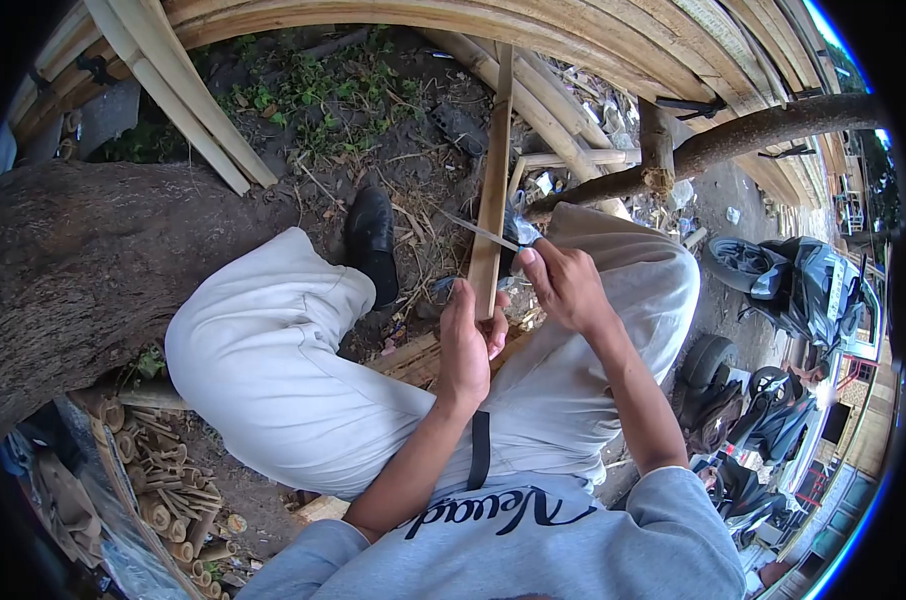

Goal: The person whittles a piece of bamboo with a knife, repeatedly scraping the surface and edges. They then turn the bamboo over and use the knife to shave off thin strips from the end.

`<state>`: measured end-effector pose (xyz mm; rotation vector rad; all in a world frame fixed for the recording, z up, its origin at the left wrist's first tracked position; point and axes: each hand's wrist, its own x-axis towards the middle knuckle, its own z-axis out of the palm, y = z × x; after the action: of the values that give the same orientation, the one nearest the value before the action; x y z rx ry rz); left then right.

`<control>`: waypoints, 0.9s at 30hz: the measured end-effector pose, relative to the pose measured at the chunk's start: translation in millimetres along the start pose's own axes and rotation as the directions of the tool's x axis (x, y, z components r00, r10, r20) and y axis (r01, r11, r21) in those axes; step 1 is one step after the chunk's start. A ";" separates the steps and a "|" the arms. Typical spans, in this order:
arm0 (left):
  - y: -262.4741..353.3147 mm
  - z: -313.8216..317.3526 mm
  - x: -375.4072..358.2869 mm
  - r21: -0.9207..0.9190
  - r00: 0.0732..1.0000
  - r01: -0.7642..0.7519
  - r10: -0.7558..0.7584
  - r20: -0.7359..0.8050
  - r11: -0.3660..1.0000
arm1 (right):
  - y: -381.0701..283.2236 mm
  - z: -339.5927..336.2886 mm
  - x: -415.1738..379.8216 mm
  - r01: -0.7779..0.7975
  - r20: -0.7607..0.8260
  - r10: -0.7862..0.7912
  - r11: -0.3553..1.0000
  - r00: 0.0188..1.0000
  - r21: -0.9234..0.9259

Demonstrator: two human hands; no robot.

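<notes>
A long flat bamboo strip point(493, 190) runs away from between my legs, its near end in my left hand point(465, 345), with thumb and fingers on either side of it. My right hand point(570, 287) is closed round the handle of a knife point(481, 231), thumb along the top. The thin blade crosses the strip a little beyond my left hand and points to the left. Most of the handle is hidden by my fingers.
A thick trunk point(83, 270) lies at the left, cut bamboo pieces point(178, 490) at the lower left. A branch point(733, 140) and stacked bamboo slats point(613, 40) span the top. Motorbikes point(803, 290) stand at the right. My black shoe point(371, 232) rests on soil.
</notes>
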<state>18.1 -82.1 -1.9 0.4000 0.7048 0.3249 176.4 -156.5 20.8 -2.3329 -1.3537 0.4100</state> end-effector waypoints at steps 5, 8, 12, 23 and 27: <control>-4.2 1.0 -1.3 0.115 1.000 -0.011 0.012 -0.006 0.993 | -20.1 -10.1 -28.7 0.075 0.058 -0.076 0.997 0.995 0.017; -5.2 -1.1 -3.2 0.170 1.000 -0.017 0.014 0.023 0.985 | -13.1 -1.1 -41.3 0.069 0.046 -0.069 0.998 0.997 -0.002; -6.1 -5.4 -1.8 0.284 0.998 -0.054 0.047 0.030 0.957 | 0.3 8.6 -44.3 0.099 0.055 -0.097 0.994 0.994 -0.038; -15.0 4.5 -6.7 0.443 1.000 -0.031 0.028 0.012 0.896 | 85.8 26.1 49.2 -0.069 -0.043 0.062 0.978 0.997 -0.195; -1.6 6.2 -4.1 0.352 0.999 -0.014 0.031 -0.042 0.936 | 70.0 22.8 57.6 -0.055 -0.066 0.052 0.998 0.996 -0.040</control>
<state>19.7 -86.7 3.9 0.7432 0.8077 0.2293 246.9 -132.8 -35.8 -2.3991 -1.2841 0.3214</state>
